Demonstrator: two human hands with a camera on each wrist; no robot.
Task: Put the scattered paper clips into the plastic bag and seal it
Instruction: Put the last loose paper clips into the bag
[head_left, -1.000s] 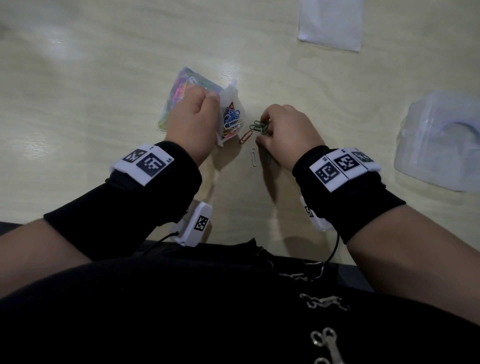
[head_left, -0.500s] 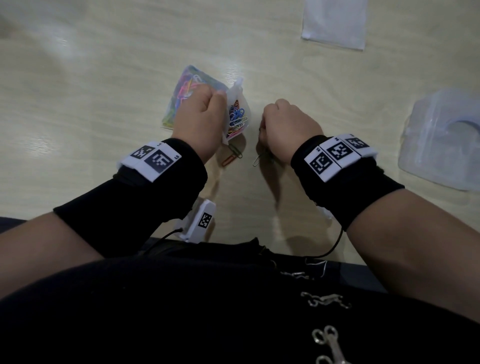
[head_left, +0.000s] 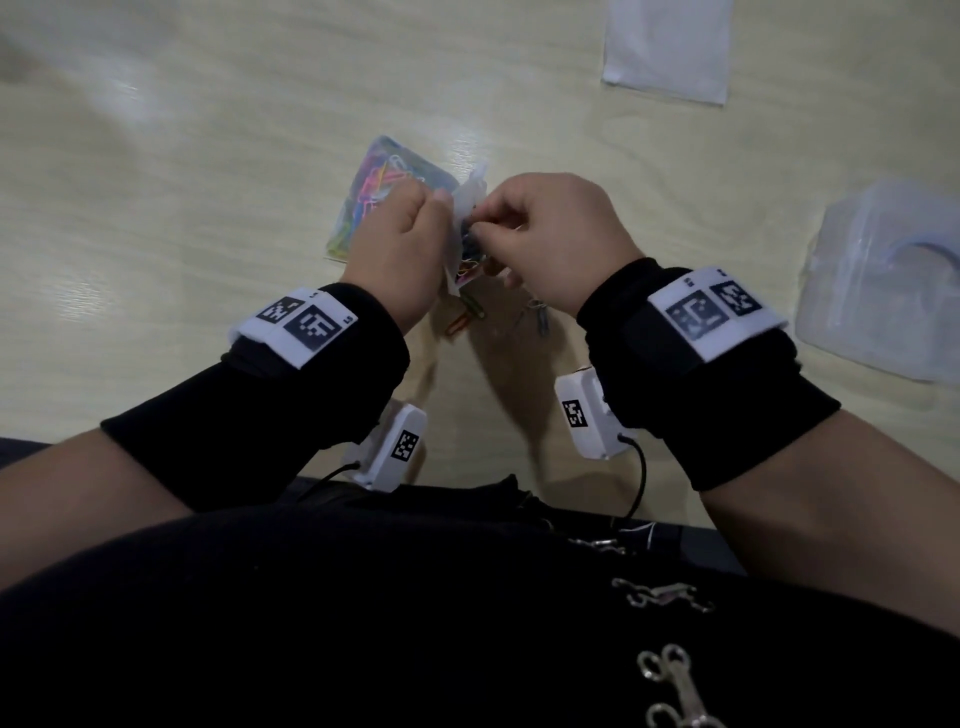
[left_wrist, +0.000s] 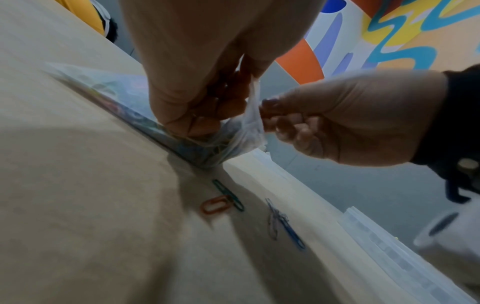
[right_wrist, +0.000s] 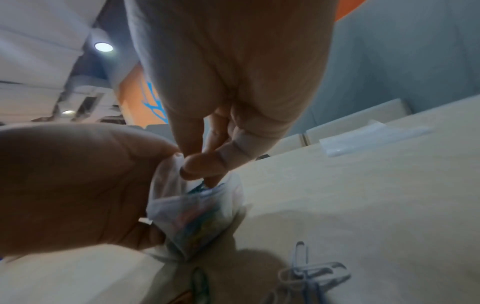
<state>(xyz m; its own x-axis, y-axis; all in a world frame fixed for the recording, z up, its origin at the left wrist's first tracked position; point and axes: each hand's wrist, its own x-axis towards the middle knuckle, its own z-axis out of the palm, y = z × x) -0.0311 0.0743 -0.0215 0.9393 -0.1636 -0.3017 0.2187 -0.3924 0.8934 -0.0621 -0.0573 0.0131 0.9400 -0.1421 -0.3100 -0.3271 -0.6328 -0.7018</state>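
My left hand (head_left: 436, 213) pinches the rim of a small clear plastic bag (head_left: 467, 208) and holds its mouth open just above the table. The bag (right_wrist: 194, 214) holds several coloured paper clips. My right hand (head_left: 493, 228) is at the bag's mouth, thumb and fingers (right_wrist: 200, 166) pinching a green paper clip (right_wrist: 198, 187) that dips into the opening. Loose on the table below lie an orange clip (left_wrist: 214, 205), a green clip (left_wrist: 228, 194) and a tangle of blue clips (left_wrist: 283, 224). In the head view these loose clips (head_left: 467, 317) sit between my wrists.
A second flat bag of bright clips (head_left: 384, 182) lies on the wooden table under my left hand. A white sheet (head_left: 667, 47) lies at the far right, and a clear plastic pack (head_left: 883, 280) at the right edge. The table's near edge meets my body.
My right hand has left the table with a clip and moved up and left to the bag's mouth. My left hand has kept hold of the bag and lifted it slightly.
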